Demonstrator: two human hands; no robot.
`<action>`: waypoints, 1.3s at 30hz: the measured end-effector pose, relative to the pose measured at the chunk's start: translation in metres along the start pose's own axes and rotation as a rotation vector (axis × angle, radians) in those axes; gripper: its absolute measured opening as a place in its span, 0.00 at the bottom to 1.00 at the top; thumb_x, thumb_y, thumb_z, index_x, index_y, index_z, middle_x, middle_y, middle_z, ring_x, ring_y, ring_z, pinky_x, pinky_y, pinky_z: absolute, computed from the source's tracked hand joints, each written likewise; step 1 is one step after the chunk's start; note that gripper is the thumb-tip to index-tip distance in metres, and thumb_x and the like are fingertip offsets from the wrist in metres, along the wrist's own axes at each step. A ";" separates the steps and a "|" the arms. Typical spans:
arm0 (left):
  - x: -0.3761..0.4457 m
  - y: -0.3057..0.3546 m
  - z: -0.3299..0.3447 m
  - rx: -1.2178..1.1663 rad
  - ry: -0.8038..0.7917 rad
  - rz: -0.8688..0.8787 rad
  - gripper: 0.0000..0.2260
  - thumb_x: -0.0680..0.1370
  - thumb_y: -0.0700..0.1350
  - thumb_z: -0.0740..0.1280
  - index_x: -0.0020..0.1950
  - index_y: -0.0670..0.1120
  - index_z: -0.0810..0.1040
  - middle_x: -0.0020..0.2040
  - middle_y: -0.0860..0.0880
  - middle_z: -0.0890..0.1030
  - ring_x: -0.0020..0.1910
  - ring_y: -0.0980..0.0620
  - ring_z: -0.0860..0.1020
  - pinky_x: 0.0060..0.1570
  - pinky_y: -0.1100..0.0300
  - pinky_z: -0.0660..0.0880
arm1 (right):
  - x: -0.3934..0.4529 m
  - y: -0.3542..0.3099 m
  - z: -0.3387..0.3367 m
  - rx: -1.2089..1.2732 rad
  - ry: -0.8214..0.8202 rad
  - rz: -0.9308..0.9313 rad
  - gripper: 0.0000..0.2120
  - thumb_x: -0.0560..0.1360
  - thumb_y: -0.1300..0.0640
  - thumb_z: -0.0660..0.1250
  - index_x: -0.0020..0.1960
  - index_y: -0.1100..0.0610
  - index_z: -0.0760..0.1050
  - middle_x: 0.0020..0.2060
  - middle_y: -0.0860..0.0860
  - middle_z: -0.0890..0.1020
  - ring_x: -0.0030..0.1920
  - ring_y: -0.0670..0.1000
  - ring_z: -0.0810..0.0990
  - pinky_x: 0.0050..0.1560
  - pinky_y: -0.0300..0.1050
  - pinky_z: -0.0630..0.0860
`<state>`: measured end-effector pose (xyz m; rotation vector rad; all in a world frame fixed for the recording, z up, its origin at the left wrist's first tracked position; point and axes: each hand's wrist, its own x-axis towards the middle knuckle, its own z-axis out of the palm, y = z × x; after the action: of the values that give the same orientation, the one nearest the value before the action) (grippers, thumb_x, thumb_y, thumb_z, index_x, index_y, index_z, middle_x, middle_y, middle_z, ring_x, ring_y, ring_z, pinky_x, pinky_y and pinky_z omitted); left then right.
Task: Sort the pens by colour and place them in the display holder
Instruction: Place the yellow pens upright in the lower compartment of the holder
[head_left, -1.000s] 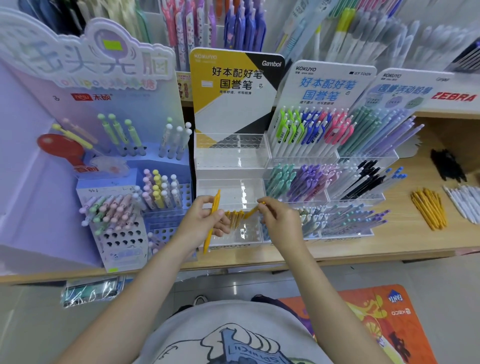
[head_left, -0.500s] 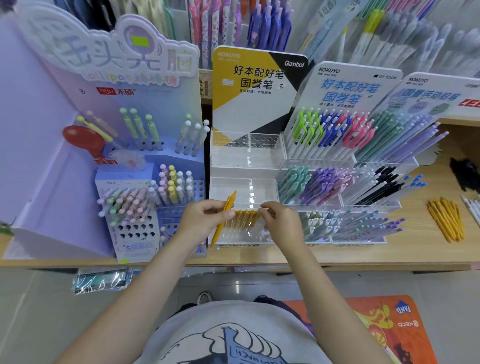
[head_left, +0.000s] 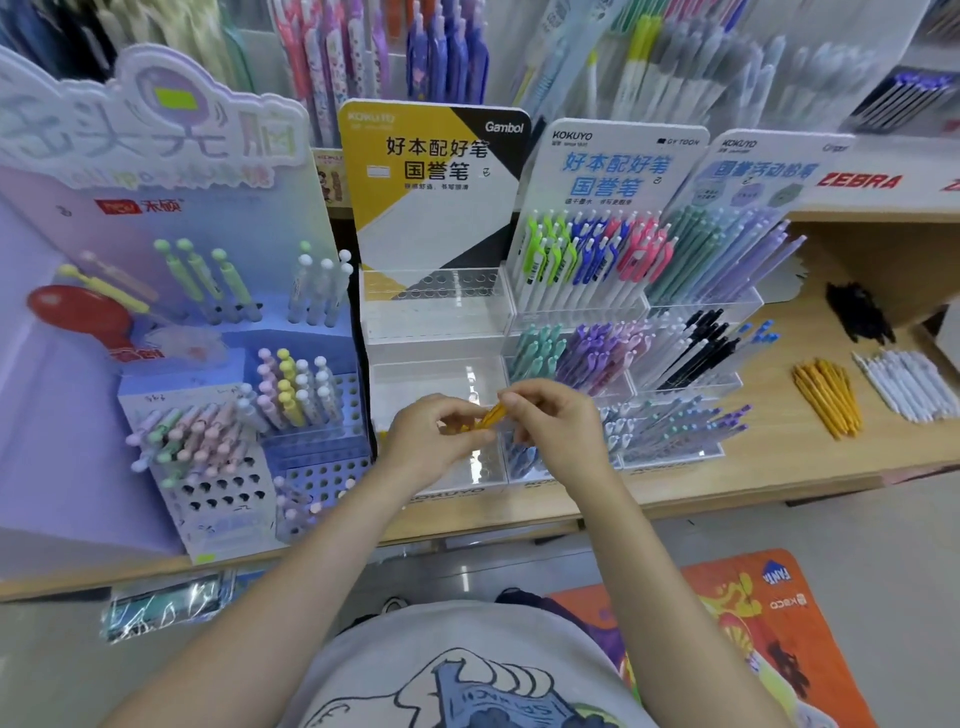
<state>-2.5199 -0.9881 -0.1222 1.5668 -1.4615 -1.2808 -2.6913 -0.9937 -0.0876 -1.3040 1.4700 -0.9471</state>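
Observation:
A clear acrylic display holder (head_left: 436, 312) with a yellow and black Gambol card stands mid-shelf. Over its lowest tier, my left hand (head_left: 434, 439) and my right hand (head_left: 558, 421) meet and both pinch a yellow pen (head_left: 491, 415), which shows only between the fingers. More yellow pens sit in the tier behind my left hand, mostly hidden. On the shelf to the right lie loose piles of yellow pens (head_left: 828, 397), white pens (head_left: 909, 384) and black pens (head_left: 857, 312).
Two full Kokuyo holders (head_left: 623, 332) stand to the right of the clear one. A purple cardboard pen stand (head_left: 218, 395) stands to the left. The wooden shelf edge (head_left: 727, 488) runs in front. An orange mat (head_left: 753, 623) lies on the floor.
My left hand has brought its yellow pen in from upright at the left to the middle, where my right hand now pinches it too. The camera has tilted slightly.

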 end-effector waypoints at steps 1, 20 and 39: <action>0.003 -0.005 -0.002 0.205 0.041 0.105 0.12 0.72 0.50 0.77 0.55 0.53 0.84 0.53 0.53 0.81 0.54 0.53 0.76 0.54 0.57 0.72 | 0.001 0.002 -0.005 -0.014 0.031 -0.004 0.04 0.76 0.60 0.71 0.43 0.54 0.82 0.32 0.48 0.81 0.30 0.47 0.77 0.35 0.46 0.77; 0.009 -0.071 -0.012 1.131 -0.174 0.452 0.33 0.78 0.60 0.56 0.81 0.57 0.50 0.82 0.50 0.51 0.80 0.46 0.47 0.75 0.47 0.38 | 0.017 0.041 0.004 -0.534 0.015 -0.184 0.06 0.78 0.58 0.69 0.51 0.59 0.83 0.43 0.52 0.84 0.41 0.49 0.80 0.43 0.42 0.75; 0.006 -0.059 -0.019 0.916 -0.186 0.349 0.38 0.75 0.72 0.33 0.81 0.55 0.50 0.81 0.57 0.45 0.78 0.58 0.37 0.76 0.54 0.33 | 0.019 0.061 0.023 -0.680 -0.008 -0.277 0.04 0.77 0.54 0.70 0.48 0.55 0.82 0.41 0.48 0.82 0.38 0.44 0.73 0.36 0.44 0.75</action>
<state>-2.4819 -0.9866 -0.1711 1.6021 -2.5265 -0.5588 -2.6865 -1.0036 -0.1542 -2.0370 1.7070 -0.6169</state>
